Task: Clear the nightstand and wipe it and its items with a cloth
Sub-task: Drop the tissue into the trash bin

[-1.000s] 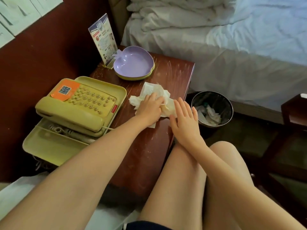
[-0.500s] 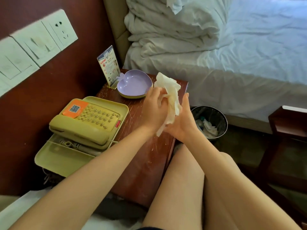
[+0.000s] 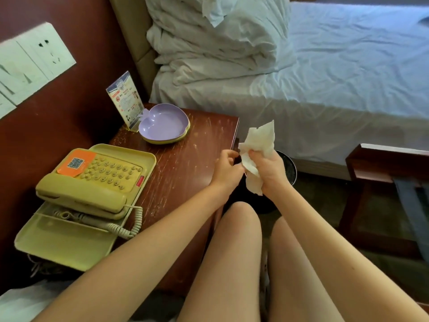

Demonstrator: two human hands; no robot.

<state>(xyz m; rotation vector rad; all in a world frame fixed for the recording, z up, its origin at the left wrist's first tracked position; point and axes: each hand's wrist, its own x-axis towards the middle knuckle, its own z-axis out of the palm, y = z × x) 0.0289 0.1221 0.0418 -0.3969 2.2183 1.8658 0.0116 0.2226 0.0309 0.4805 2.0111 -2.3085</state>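
- White cloth (image 3: 258, 141), crumpled, is in your right hand (image 3: 270, 169). The fingers are curled tight round its middle, with one end standing up above the fist and the other hanging below it.
- You hold it in the air just past the right edge of the nightstand (image 3: 197, 147), above a black bin (image 3: 291, 169) on the floor. Your hand hides most of the bin.
- Your left hand (image 3: 226, 169) is just beside the cloth, over the nightstand's right edge. Its fingers are curled in, with thumb and forefinger close together. Whether they pinch the cloth's edge or hold nothing cannot be told.
- At the back of the dark red, scratched top, a purple apple-shaped dish (image 3: 162, 124) sits stacked on a yellowish one. It is just in front of an upright printed card stand (image 3: 125, 101).
- On the left, a yellow telephone (image 3: 92, 175) lies on a yellow tray (image 3: 62, 245). Its handset is on the cradle and an orange sticker with a QR code is on its face.
- The phone's coiled cord (image 3: 133, 225) spills over the tray's rim onto the wood.
- Beyond the nightstand is a bed (image 3: 336, 84) with a white sheet, and rumpled bedding (image 3: 220, 43) is piled at its head.
- White wall sockets (image 3: 37, 59) sit on the wall at the left, and a dark wooden piece of furniture (image 3: 383, 163) stands at the right.
- Your bare knees show at the bottom.
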